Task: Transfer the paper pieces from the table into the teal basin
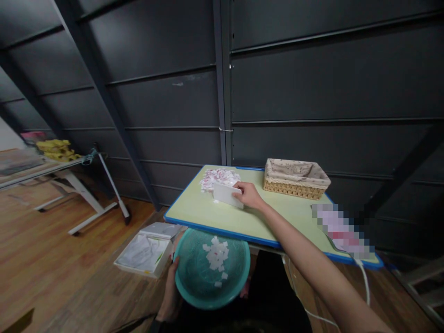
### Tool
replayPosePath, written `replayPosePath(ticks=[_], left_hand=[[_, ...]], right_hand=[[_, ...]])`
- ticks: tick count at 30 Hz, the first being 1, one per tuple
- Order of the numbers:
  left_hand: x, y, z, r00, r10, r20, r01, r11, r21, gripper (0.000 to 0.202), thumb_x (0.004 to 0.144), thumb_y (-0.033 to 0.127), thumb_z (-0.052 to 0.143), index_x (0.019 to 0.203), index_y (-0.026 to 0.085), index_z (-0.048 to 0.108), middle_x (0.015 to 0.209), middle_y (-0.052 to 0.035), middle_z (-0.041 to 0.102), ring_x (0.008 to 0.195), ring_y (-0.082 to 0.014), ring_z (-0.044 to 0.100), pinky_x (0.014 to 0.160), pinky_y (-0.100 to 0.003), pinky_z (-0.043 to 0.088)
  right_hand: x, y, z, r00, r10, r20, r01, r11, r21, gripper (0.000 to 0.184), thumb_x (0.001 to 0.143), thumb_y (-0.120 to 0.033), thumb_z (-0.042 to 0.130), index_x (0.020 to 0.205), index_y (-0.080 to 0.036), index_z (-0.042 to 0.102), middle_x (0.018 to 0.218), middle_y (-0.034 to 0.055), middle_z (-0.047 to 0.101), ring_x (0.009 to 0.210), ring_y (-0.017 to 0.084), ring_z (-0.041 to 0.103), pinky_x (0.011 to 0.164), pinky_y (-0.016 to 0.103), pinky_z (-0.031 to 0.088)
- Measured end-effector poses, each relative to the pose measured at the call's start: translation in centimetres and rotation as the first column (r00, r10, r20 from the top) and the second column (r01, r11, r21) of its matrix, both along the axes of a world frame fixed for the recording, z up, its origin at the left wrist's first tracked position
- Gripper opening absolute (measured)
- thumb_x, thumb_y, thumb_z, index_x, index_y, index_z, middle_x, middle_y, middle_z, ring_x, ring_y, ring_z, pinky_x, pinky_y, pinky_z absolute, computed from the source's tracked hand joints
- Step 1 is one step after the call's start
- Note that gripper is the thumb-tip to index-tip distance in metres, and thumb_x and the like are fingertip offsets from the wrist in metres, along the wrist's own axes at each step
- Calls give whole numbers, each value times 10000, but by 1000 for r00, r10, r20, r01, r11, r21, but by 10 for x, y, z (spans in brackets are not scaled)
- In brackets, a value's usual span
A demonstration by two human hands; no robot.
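My right hand (249,195) grips a flat white card-like piece (227,194) by its right end, standing it on edge on the table. Just behind that piece lies a heap of small white paper scraps (220,176), some with pinkish marks. My left hand (169,289) is closed on the left rim of a teal plastic basin (212,296), which is below the table's front edge, over my lap. Several white scraps (215,253) lie inside the basin.
The yellow-green table (194,208) has a blue edge. A cloth-lined wicker basket (294,189) stands at its back right; a blurred-out flat item (342,231) with a white cable lies at right. An open white box (142,254) sits lower left. Another table (69,169) stands far left.
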State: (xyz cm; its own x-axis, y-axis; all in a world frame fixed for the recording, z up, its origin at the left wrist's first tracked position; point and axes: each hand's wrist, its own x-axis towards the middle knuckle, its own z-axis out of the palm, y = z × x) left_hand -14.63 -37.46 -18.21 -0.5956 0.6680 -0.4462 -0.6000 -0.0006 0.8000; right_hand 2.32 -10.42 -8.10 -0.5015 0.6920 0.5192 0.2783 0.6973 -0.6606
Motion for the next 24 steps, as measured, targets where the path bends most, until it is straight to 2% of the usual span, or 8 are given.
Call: replayPosePath(ticks=[4,7,10,12,14,17,20,24], left_hand=[[2,6,4,1000,10,3,-10,1000,18,486,859,320,555,1313,146,549,1087,-86,776,1160,-252,627,1031,-353,448],[3,9,6,999,-4,39,5,1000,-29,521,847,294,571,1325,93,526,1104,-151,764,1165,-280,624,1034,-400,445],[6,7,15,997,-21,67,25,998,-56,551,805,246,624,1338,153,523,1162,-141,745,1154,-300,631,1004,-457,469],[11,4,24,996,-48,72,51,998,-45,574,765,204,665,1325,180,539,1167,-124,747,1123,-311,649,976,-470,492],[14,-1,32,992,-111,58,111,994,5,576,777,221,657,1331,138,523,1110,-137,766,1109,-319,656,958,-473,506],[14,-7,41,970,-198,143,193,980,48,574,788,221,638,1328,84,501,966,-143,799,1042,-339,687,913,-513,528],[11,-11,48,942,-269,202,265,963,44,626,776,207,660,1356,83,457,941,-135,803,1014,-332,700,905,-516,532],[12,-14,62,961,-223,165,224,974,12,553,781,215,653,1293,49,522,940,-155,799,1042,-332,688,910,-496,532]], right_hand=[[1,5,0,999,43,-12,-44,996,-78,192,681,-247,567,774,-149,703,735,36,695,656,176,572,609,263,391],[0,8,-3,998,3,-61,-8,996,-84,251,710,-254,575,871,-153,738,857,65,735,735,203,616,676,291,437],[-1,12,-9,996,-32,-85,26,997,-73,290,726,-239,574,949,-160,741,957,82,738,813,215,635,747,314,456],[-1,15,-12,997,-14,-80,6,995,-98,293,727,-238,582,959,-155,740,970,86,737,832,216,640,756,317,463],[-1,17,-13,997,24,-78,-36,987,-158,281,715,-249,606,939,-148,741,956,84,738,833,217,642,741,314,470],[-1,17,-11,991,66,-113,-93,964,-250,255,674,-281,656,872,-145,743,906,75,738,805,209,638,717,305,473],[-2,12,-8,977,120,-177,-177,920,-349,263,623,-321,706,811,-139,739,840,62,729,732,188,623,658,286,464],[-3,2,-5,953,203,-227,-297,784,-544,320,563,-341,767,789,-119,721,694,29,686,586,139,561,528,241,401]])
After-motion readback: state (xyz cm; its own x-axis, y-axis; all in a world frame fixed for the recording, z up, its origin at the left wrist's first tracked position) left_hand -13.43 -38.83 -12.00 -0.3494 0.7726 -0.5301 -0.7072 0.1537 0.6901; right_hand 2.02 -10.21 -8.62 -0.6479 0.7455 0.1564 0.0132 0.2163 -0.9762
